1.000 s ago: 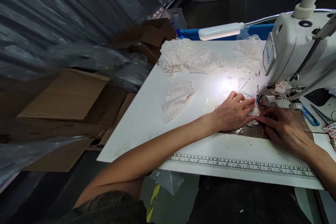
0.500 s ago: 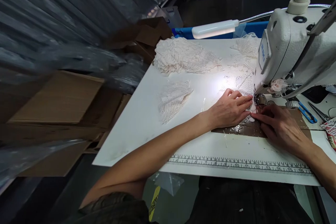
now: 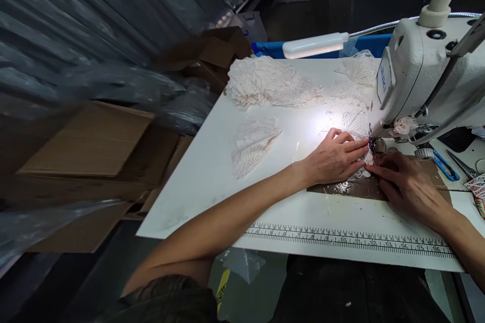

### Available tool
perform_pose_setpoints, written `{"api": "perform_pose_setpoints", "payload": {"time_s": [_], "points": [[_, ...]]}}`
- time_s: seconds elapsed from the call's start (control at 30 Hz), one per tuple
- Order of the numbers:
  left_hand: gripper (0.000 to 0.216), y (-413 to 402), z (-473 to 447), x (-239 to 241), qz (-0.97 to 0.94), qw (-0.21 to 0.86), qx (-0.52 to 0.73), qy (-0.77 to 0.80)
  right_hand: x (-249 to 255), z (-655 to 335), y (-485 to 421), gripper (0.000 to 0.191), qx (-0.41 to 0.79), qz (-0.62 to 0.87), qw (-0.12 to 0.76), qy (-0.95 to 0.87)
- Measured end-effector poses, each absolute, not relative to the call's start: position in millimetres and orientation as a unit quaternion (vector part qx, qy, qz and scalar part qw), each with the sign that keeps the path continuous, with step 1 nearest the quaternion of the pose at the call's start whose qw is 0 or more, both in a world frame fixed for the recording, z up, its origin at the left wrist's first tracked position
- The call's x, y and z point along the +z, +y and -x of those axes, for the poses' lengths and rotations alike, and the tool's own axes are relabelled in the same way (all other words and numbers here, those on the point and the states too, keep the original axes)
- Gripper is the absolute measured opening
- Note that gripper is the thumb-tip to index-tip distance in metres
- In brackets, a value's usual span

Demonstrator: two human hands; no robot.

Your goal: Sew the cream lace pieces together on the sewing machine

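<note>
Found the fingers (image 3: 354, 145) of the left hand (image 3: 333, 159) stretched out flat and open, pressing a lace piece (image 3: 361, 170) onto the worktop (image 3: 212, 171) rather than closing round it. Found the fingers (image 3: 379, 170) of the right hand (image 3: 407, 186) likewise extended and laid flat on the same piece from the opposite side, tips almost meeting the left ones. Located the lace piece directly under both sets of fingertips, reaching to the presser foot (image 3: 373, 145) of the sewing machine (image 3: 417, 75) just beyond the left fingertips. Judged the main hazard to be a fingertip caught at the needle, given so little clearance. Judged a second hazard to be thin lace bunching or skewing under uneven pressure from the two hands, spoiling the stitch line. Could not tell whether the needle is up or down. Noted a glossy brown taped patch (image 3: 359, 189) beneath the right fingers and a printed ruler (image 3: 348, 239) nearer the body. Counted outward: two hands, one lace piece under them, one sewing machine, one lamp (image 3: 314, 45), one blue-handled snips (image 3: 445, 166) right of the right fingers, one small lace heap (image 3: 253, 144) left of the left fingers, one large lace heap (image 3: 269, 81) beyond that, plus loose lace (image 3: 358, 68) beside the machine, too tangled to count.
</note>
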State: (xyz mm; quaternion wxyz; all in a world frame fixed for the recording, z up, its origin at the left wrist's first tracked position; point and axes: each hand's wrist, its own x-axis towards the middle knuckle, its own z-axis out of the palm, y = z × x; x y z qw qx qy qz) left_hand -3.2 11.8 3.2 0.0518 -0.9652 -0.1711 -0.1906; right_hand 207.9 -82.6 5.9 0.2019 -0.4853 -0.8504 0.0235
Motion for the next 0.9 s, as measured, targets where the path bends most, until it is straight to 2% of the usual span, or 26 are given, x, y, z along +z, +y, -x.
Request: {"api": "perform_pose_setpoints", "payload": {"time_s": [0.67,0.9], "points": [[0.033,7.7,2.8,-1.6,0.958,0.014,-0.196,-0.208,1.5,-206.9,-83.1,0.036,0.037,0.503,0.231,-0.832],[0.023,4.7,-2.0,-4.4,0.948,0.102,-0.248,-0.171,3.0,-209.3,-82.3,0.033,0.04,0.48,0.245,-0.842]]}}
